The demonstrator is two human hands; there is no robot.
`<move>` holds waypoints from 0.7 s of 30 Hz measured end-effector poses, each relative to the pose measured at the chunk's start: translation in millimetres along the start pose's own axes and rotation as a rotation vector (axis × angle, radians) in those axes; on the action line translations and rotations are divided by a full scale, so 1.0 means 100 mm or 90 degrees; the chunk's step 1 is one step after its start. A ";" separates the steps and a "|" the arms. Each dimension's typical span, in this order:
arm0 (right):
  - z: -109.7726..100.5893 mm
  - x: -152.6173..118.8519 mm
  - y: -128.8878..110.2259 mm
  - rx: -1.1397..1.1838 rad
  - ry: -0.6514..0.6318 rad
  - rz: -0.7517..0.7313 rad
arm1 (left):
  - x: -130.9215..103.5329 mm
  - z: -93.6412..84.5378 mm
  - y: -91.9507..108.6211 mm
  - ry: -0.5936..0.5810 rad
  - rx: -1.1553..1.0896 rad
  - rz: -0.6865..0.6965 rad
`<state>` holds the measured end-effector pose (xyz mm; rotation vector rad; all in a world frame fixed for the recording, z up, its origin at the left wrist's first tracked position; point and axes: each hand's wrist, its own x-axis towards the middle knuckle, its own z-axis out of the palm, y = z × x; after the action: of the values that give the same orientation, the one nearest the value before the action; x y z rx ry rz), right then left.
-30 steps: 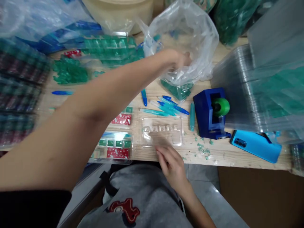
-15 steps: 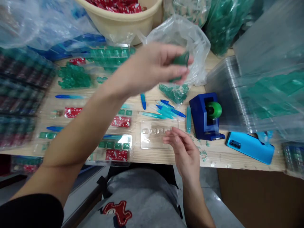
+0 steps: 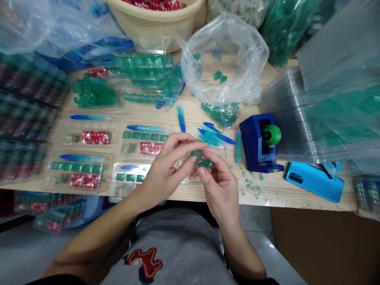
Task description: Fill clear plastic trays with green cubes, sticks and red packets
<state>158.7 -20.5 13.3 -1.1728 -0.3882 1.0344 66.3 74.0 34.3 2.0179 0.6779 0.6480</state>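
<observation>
My left hand (image 3: 169, 170) and my right hand (image 3: 221, 184) meet over the middle of the bench. Between my left thumb and fingers is a small translucent green piece (image 3: 196, 153). A second dark green piece (image 3: 206, 163) is pinched in my right fingertips. Beneath my hands lies a clear plastic blister tray (image 3: 221, 153), mostly covered by them. Just beyond are several blue and turquoise pens (image 3: 215, 134). Left of my hands, a clear tray (image 3: 111, 186) holds a pen, green squares and a red packet; my left hand and forearm cover part of it.
A clear bag (image 3: 257, 79) with green pieces stands open behind my hands. On the right are a blue tape dispenser (image 3: 252, 146), a blue phone (image 3: 316, 182) and stacked clear lids (image 3: 292, 114). Filled packs (image 3: 29, 114) pile up left; a cream tub (image 3: 160, 27) sits behind.
My left hand has come down from above the clear bag with green material, back toward me beside my right hand. My right fingers now hold a green piece too.
</observation>
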 end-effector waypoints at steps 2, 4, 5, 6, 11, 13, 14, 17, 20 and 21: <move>0.04 -0.01 -0.03 -0.057 0.028 -0.026 | -0.06 -0.01 0.00 0.027 0.030 0.010; 0.05 -0.02 -0.06 -0.107 0.048 -0.047 | -0.12 -0.01 -0.01 0.037 -0.003 -0.007; 0.04 -0.02 -0.06 -0.122 0.049 -0.057 | -0.15 -0.02 -0.01 0.034 -0.025 -0.015; 0.02 -0.04 -0.05 -0.130 0.044 -0.062 | -0.19 -0.02 -0.01 0.027 -0.041 -0.018; -0.12 -0.20 0.10 -0.116 -0.064 0.052 | -0.47 -0.03 -0.06 -0.016 0.066 0.018; -0.16 -0.29 0.19 -0.135 -0.073 0.090 | -0.61 -0.01 -0.09 -0.015 0.127 0.033; -0.17 -0.33 0.23 -0.153 -0.065 0.092 | -0.67 0.00 -0.09 -0.014 0.136 0.028; -0.18 -0.40 0.32 -0.200 -0.044 0.057 | -0.77 0.01 -0.09 -0.017 0.072 -0.031; -0.19 -0.39 0.34 -0.202 -0.053 0.042 | -0.73 -0.03 -0.10 -0.030 -0.047 -0.120; -0.20 -0.38 0.34 -0.195 -0.054 0.055 | -0.71 -0.05 -0.10 -0.045 -0.092 -0.155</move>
<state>138.1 -61.9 -15.4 -1.4314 -0.5827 1.1296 10.0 33.7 14.8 1.7828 0.7959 0.4657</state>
